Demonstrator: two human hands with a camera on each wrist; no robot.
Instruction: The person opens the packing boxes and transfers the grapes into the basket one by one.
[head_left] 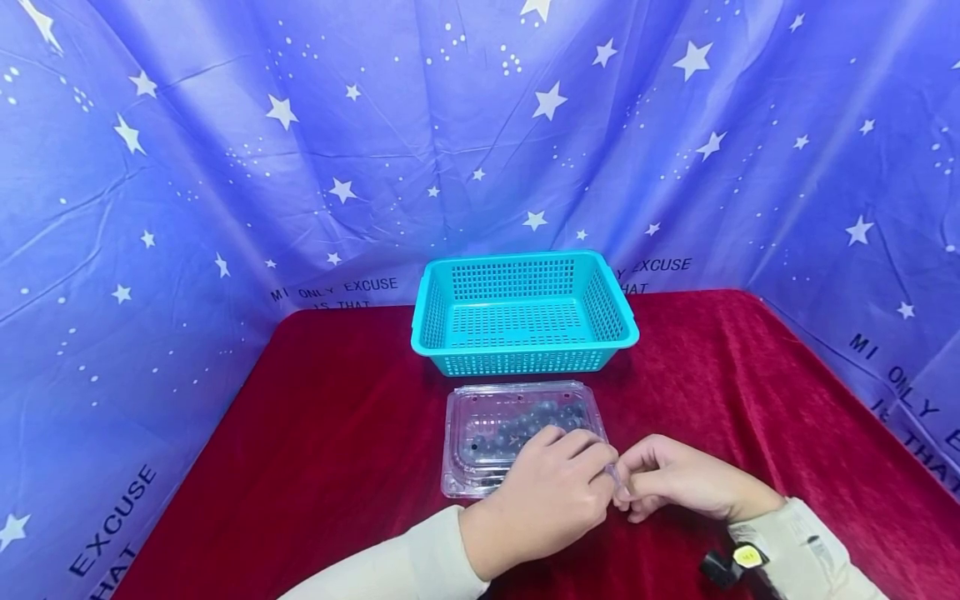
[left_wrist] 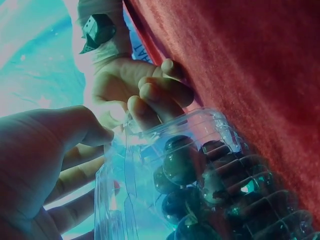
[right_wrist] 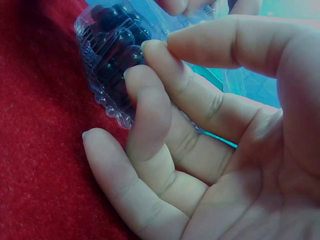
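Observation:
A clear plastic clamshell box (head_left: 450, 446) with a ridged lid lies on the table, several dark round grapes (head_left: 553, 414) inside. My left hand (head_left: 551, 496) reaches over its near right part; in the left wrist view the thumb (left_wrist: 92, 127) lies at the box's edge with the fingers on the other side, gripping it. From the right, my right hand (head_left: 686, 479) pinches the box's edge at the near right corner between thumb and index finger (right_wrist: 167, 62). Its other fingers are loosely bent. The head view hides that corner behind my hands.
Directly behind the box stands a turquoise perforated plastic basket (head_left: 525, 348), with nothing in it. Dark red velvet cloth (head_left: 337, 417) covers the table. A blue curtain with white stars (head_left: 435, 108) hangs around the back and sides.

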